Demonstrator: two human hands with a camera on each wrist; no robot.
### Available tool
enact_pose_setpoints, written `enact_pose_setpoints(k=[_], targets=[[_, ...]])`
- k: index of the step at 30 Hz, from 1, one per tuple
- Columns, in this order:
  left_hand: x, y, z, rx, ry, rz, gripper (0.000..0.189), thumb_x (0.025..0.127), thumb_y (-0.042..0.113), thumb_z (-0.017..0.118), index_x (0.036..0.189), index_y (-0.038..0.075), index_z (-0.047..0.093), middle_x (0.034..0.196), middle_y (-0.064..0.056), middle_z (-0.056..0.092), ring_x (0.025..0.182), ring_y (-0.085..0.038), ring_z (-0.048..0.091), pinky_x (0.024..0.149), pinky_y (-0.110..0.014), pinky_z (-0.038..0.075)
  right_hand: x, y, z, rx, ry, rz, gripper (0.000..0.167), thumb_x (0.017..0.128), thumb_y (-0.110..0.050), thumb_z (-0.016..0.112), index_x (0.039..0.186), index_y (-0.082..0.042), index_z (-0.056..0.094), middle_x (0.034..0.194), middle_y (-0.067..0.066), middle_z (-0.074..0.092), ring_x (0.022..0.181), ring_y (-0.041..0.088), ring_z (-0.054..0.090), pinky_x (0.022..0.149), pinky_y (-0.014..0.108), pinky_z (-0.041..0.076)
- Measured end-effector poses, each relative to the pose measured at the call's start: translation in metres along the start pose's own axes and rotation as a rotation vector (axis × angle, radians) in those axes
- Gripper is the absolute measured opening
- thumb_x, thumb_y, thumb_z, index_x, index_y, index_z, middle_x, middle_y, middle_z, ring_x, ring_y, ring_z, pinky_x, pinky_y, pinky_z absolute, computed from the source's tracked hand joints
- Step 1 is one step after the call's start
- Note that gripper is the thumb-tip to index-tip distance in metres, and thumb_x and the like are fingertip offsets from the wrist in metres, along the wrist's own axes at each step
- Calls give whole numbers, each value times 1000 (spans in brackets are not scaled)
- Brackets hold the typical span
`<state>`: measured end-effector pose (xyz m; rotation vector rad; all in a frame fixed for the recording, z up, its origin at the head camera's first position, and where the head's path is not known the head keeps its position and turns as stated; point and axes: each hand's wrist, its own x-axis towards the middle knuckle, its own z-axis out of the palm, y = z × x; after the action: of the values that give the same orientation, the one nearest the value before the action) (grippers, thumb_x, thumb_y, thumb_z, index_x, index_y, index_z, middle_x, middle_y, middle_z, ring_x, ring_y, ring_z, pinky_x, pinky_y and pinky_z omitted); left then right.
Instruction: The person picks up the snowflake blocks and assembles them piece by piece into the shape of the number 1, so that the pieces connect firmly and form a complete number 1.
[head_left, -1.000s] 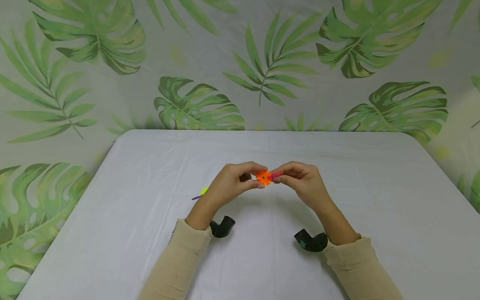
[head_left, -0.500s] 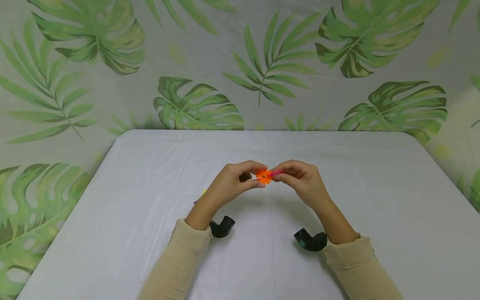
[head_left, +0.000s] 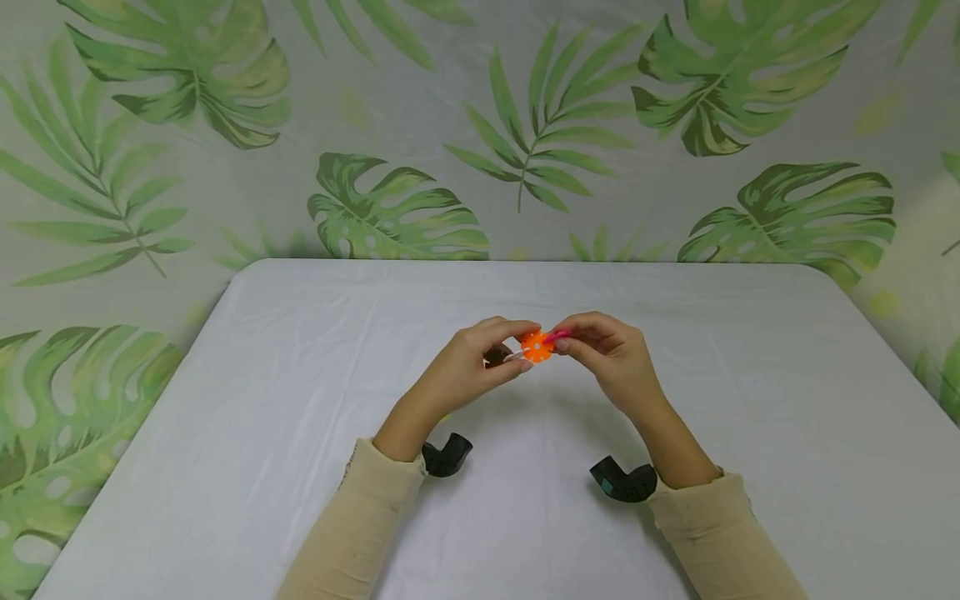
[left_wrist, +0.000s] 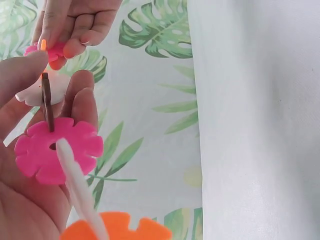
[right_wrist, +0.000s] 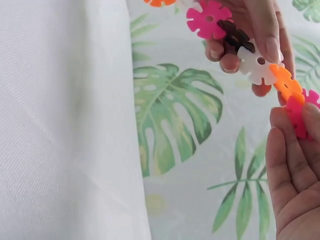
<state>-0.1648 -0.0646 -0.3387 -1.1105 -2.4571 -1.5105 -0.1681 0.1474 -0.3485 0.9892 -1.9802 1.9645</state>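
Both hands meet over the table around a chain of notched plastic snowflake discs. My left hand pinches the chain near an orange disc and a white disc, which slot together. My right hand pinches a pink disc that meets the orange one; fingers partly cover how far the slots engage. Past the left fingers the chain runs on through a brown disc, another pink disc, a white disc seen edge-on and a further orange disc.
A white cloth covers the table. Behind it hangs a leaf-patterned backdrop. Black wrist devices jut inward from both forearms. A speck of yellow shows by the left wrist.
Both hands have risen slightly and shifted right, and the orange disc between them has turned. Yellow and purple pieces left of the left wrist have gone behind it.
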Motion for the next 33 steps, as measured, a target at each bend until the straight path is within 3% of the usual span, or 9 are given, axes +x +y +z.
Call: enact_pose_setpoints(k=[5,9,16,23,29,33], targets=[[1,1,3,-38,-9,-18,39,86,2,58,124,1,49,104,-10,52,78,-16,60,65,-24,47,0,-1,-2,-39,35,-1,18,78,13,60,95,11,58,87,12,62,78,21,61,73,28,51],[1,2,5,-88,-1,-41,28,86,-3,56,112,-3,45,99,-14,51,79,-22,60,64,-26,45,0,-2,-3,-75,70,9,19,77,13,61,96,10,59,87,12,63,78,21,61,72,28,51],[0,3,5,-110,13,-9,10,88,8,58,93,4,50,85,-4,58,73,-11,58,68,-24,49,1,-6,-3,-55,103,1,22,76,17,59,98,14,57,87,12,64,77,21,62,72,29,51],[2,2,7,31,109,44,8,85,13,64,89,10,58,75,7,62,79,-8,54,74,-26,45,1,-10,-2,-75,134,-13,25,78,12,61,103,11,57,87,12,64,74,20,62,71,28,51],[2,7,10,-35,127,32,9,81,9,67,87,9,59,78,8,61,72,-4,56,66,-23,48,2,-19,0,-100,162,-25,29,77,17,58,105,12,55,88,10,63,74,19,61,71,28,51],[2,11,14,-52,147,29,11,81,10,68,88,7,59,80,5,61,74,-4,57,71,-23,48,4,-25,2,-59,169,-73,31,74,26,54,104,16,52,89,12,62,74,18,60,70,25,51]])
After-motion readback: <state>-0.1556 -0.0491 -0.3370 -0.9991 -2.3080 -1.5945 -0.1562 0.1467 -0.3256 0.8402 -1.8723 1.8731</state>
